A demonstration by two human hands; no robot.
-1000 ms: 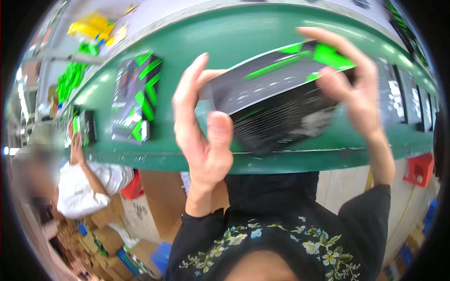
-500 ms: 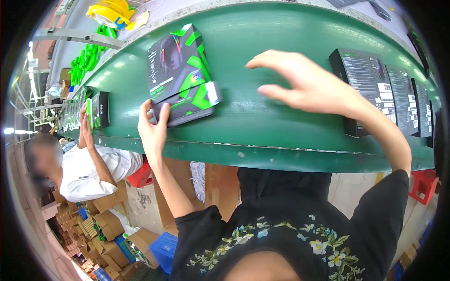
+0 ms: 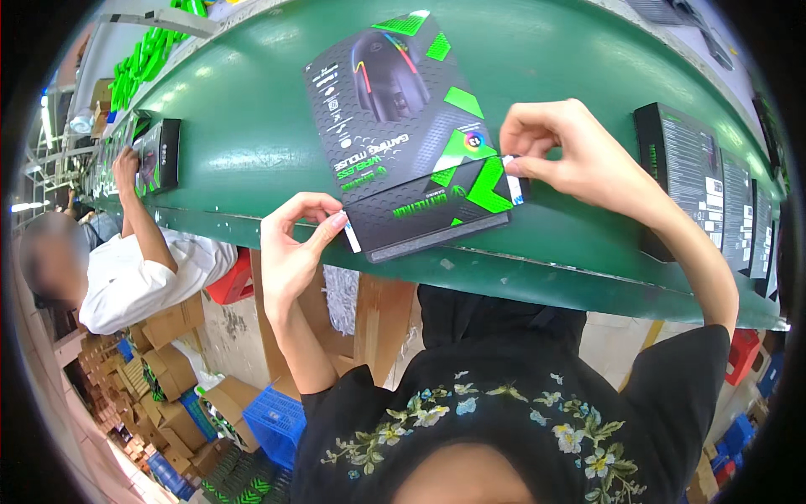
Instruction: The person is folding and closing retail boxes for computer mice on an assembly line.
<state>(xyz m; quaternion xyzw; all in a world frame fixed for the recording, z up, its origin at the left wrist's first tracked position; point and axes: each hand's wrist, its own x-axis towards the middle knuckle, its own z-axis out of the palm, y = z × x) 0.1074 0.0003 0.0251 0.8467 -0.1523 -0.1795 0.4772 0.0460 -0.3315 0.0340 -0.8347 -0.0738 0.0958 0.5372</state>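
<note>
Item: black retail box [image 3: 411, 139] with bright green flashes and a picture of a computer mouse on its top face. It lies flat on the green conveyor belt [image 3: 252, 143], close to the belt's near edge, its narrow end panel turned toward the person.

Left hand [image 3: 294, 252]: at the left corner of that end panel, thumb and forefinger closed in a pinch on a small white tab (a sticker or flap end; which one cannot be told). The remaining fingers are curled loosely beneath, just over the belt's near edge.

Right hand [image 3: 579, 160]: at the right corner of the same panel, fingertips pinched together on a matching white tab where the panel meets the box's top. The wrist rests above the belt.

Also on the belt: a row of similar dark boxes [image 3: 693, 181] standing near the right end, well apart from the handled box; one more dark box [image 3: 161, 155] toward the left end, with another person's hand [image 3: 126, 164] on it. That person, in a white shirt [image 3: 147, 277], sits beside the belt's near edge. Stacked brown cartons [image 3: 164, 370] and a blue crate [image 3: 273, 424] sit on the floor below.
</note>
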